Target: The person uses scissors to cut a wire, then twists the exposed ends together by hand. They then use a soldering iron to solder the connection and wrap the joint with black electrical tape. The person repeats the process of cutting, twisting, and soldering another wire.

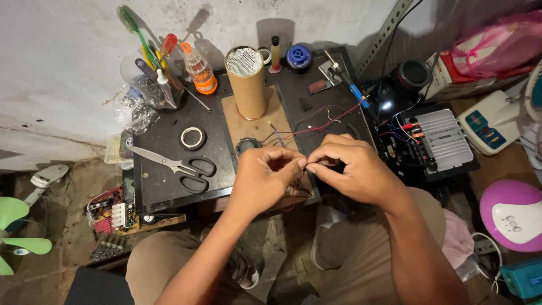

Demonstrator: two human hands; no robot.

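Observation:
My left hand (265,178) and my right hand (353,166) meet over the front edge of a small black work table (164,141). Both pinch thin wire ends between thumb and forefinger, fingertips touching. Red and black wires (324,121) run from my hands back across the table toward a silver amplifier board (443,138) on the right. A small round speaker part (247,145) lies just beyond my left hand on a brown board (237,121). A cardboard tube (247,82) with a mesh top stands upright behind it.
Scissors (178,165) and a tape ring (192,137) lie on the table's left. A cup of tools (152,70), an orange bottle (200,70) and a soldering iron (344,79) stand at the back. Circuit boards (110,217) litter the floor left; a pink device (511,214) sits right.

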